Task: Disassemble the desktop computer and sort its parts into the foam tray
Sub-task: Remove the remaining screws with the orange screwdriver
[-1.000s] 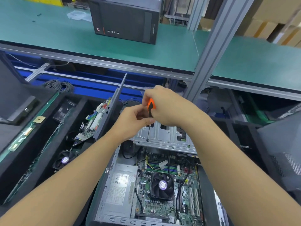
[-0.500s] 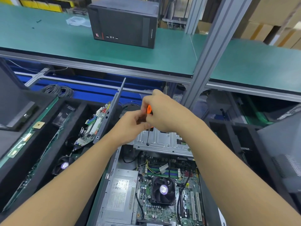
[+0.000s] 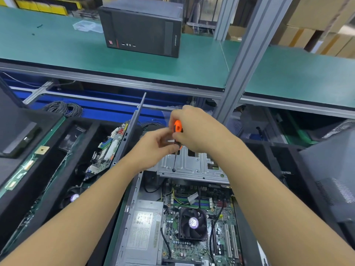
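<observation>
Your two grips have barely shifted and both stay on the screwdriver (image 3: pixel 177 127). Nearest you, the opened desktop computer (image 3: pixel 130 217) lies flat, its grey power supply (image 3: pixel 143 229) beside the black CPU fan (image 3: pixel 193 223). Beyond, your left grip (image 3: pixel 153 148) pinches just under the orange handle and your right grip (image 3: pixel 197 131) wraps it, with the tip on the silver drive cage (image 3: pixel 194 166). To the left, the black foam tray (image 3: pixel 55 181) holds a circuit board (image 3: pixel 109 150). Farther off, a closed black tower (image 3: pixel 140 29) stands on the green table (image 3: pixel 57 50).

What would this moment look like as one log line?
right hand: grips screwdriver | left hand: pinches screwdriver | tip: on metal drive cage
</observation>
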